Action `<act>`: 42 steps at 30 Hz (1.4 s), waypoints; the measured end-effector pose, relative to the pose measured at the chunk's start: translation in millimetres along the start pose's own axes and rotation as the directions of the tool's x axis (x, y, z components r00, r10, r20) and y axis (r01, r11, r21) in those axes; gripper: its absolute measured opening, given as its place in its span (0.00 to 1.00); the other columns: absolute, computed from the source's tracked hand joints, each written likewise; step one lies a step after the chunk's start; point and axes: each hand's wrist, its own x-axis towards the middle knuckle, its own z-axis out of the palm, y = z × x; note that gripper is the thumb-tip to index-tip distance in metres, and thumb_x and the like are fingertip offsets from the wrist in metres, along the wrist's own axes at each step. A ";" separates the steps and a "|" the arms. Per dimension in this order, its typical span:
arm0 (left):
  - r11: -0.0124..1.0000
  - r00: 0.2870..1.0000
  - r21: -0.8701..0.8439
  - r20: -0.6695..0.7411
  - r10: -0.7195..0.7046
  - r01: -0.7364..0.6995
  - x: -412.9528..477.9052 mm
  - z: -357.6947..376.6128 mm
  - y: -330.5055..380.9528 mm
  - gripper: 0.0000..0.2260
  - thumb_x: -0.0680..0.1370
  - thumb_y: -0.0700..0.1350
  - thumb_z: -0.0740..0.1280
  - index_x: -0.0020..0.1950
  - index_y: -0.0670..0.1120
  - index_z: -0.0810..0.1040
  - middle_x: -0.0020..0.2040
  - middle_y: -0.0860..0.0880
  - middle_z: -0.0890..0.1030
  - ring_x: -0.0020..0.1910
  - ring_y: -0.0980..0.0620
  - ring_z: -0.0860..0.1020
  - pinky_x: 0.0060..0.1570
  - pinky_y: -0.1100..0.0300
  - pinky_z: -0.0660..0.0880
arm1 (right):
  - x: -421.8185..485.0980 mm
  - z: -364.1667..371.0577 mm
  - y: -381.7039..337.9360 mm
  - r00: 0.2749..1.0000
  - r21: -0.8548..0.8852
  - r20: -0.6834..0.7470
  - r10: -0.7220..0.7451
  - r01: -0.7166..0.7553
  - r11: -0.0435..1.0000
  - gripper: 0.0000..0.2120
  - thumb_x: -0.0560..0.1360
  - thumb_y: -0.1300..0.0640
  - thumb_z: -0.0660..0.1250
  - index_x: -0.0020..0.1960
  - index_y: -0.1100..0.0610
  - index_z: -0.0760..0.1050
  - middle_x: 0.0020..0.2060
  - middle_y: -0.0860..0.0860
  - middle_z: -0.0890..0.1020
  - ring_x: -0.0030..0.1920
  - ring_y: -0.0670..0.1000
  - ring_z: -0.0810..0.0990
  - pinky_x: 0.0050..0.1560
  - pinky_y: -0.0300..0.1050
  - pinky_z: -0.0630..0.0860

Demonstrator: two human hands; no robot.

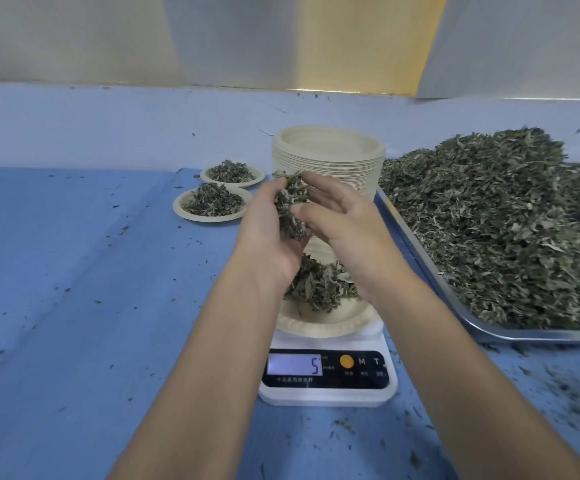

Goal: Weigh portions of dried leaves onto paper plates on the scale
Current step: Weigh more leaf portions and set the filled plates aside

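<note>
- Just above the paper plate (326, 322) on the scale (328, 389): clump of dried leaves (290, 209), caught between both hands.
- Left hand (267, 233) cupped round the clump, fingers curled over its top.
- Right hand (345, 220) pressed against the other side, thumb and bent fingers pinching the leaves.
- Lower down, loose leaves already piled on that plate; scale display reading 5.
- Behind the hands, tall stack of plates (326, 157); left of it, two filled plates (212, 204) close together.
- Right of the scale, metal tray (420, 251) heaped with leaves.
- Underneath, blue cloth (91, 271) flecked with crumbs; pale wall at the back.
</note>
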 end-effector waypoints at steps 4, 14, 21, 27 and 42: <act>0.999 1.000 -0.025 -0.009 -0.027 0.027 0.5 2.8 -3.3 0.08 0.80 0.45 0.62 0.48 0.42 0.78 0.42 0.45 0.81 0.42 0.50 0.80 0.47 0.60 0.77 | 0.6 7.5 7.7 0.997 -0.101 -0.020 -0.080 0.078 0.992 0.25 0.73 0.61 0.71 0.69 0.52 0.72 0.58 0.39 0.77 0.51 0.27 0.73 0.57 0.25 0.69; 0.997 0.998 0.053 0.021 -0.063 0.061 -2.0 5.4 -5.8 0.09 0.80 0.46 0.62 0.48 0.41 0.76 0.35 0.45 0.80 0.33 0.49 0.79 0.38 0.60 0.78 | 4.8 3.9 17.7 0.969 -0.234 -0.166 -0.182 0.141 0.962 0.15 0.68 0.57 0.76 0.43 0.41 0.72 0.39 0.40 0.79 0.43 0.37 0.78 0.46 0.32 0.74; 0.997 0.997 0.027 0.016 -0.071 0.071 -0.3 2.8 -3.9 0.10 0.80 0.47 0.62 0.46 0.42 0.78 0.47 0.45 0.82 0.44 0.48 0.80 0.48 0.57 0.77 | 8.2 -4.7 18.2 0.977 -0.206 -0.155 -0.147 0.113 0.972 0.15 0.67 0.57 0.77 0.44 0.42 0.75 0.38 0.41 0.79 0.47 0.44 0.81 0.52 0.41 0.77; 1.000 1.000 -0.013 -0.022 -0.003 0.003 7.9 -0.9 -3.8 0.10 0.81 0.42 0.60 0.59 0.39 0.76 0.55 0.41 0.81 0.52 0.44 0.80 0.50 0.55 0.78 | 9.9 -12.4 11.8 0.992 -0.146 -0.101 -0.082 0.067 0.987 0.14 0.67 0.61 0.76 0.40 0.44 0.75 0.35 0.41 0.79 0.34 0.30 0.77 0.36 0.25 0.72; 0.994 0.986 -0.060 -0.145 0.081 -0.091 13.1 -4.5 -4.0 0.06 0.81 0.37 0.60 0.47 0.38 0.75 0.42 0.41 0.80 0.37 0.48 0.79 0.31 0.59 0.80 | 10.5 -23.2 4.8 0.996 -0.157 -0.091 0.006 -0.021 0.987 0.10 0.70 0.62 0.72 0.41 0.48 0.76 0.34 0.44 0.78 0.27 0.32 0.74 0.30 0.23 0.68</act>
